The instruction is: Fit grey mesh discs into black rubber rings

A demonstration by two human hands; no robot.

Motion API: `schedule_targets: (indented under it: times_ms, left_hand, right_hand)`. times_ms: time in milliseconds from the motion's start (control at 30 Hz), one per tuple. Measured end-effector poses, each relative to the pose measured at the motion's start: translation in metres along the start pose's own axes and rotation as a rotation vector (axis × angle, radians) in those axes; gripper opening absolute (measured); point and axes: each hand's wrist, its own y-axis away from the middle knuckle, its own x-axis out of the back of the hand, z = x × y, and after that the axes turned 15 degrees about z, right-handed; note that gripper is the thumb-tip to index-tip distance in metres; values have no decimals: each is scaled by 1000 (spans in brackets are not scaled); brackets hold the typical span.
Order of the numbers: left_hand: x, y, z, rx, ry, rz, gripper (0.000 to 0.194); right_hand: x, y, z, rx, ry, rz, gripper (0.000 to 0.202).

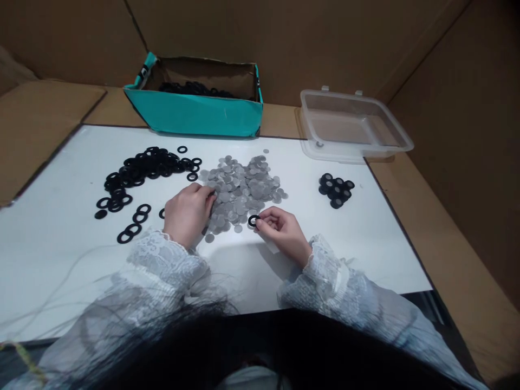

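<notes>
My right hand (284,233) pinches a black ring (251,221) between thumb and fingertips, just above the near right edge of a pile of small grey discs (239,189). At the left side of that pile is my left hand (189,212), its fingers curled together with the tips among the discs. Whether a disc is between those fingertips is hidden. To the left lies a heap of black rings (146,165), with several loose ones closer to me. A ring is partly covered by my left hand. On the right sits a small cluster of black rings with grey centres (336,189).
A teal box (203,116) holding more black pieces stands at the back. Behind on the right is a clear plastic container (357,149). The white work surface (365,244) is bordered by brown cardboard walls (325,49).
</notes>
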Motion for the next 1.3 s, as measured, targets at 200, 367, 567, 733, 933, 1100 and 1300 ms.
schedule_targets:
  times_ms: [200,367,567,733,933,1100,1300]
  left_hand:
    - [0,0,0,15,-15,-8,34]
    - [1,0,0,36,25,-16,32]
    - [0,1,0,27,14,-21,34]
    - [1,1,-1,63,109,21,33]
    - [12,-4,-1,398,622,-60,20]
    - [30,3,20,492,969,-366,24]
    - [22,16,33,380,1107,-504,24]
  right_hand:
    - [0,-1,0,-12,-12,6,26]
    - [1,0,-2,-16,-9,9,25]
    - [1,0,-3,-19,-10,8,26]
    - [2,-1,-3,-14,-19,-1,24]
    - [0,-2,2,-9,-23,14,23]
    - [0,-1,-1,-34,-8,-38,18]
    - [0,0,-8,-52,12,-90,10]
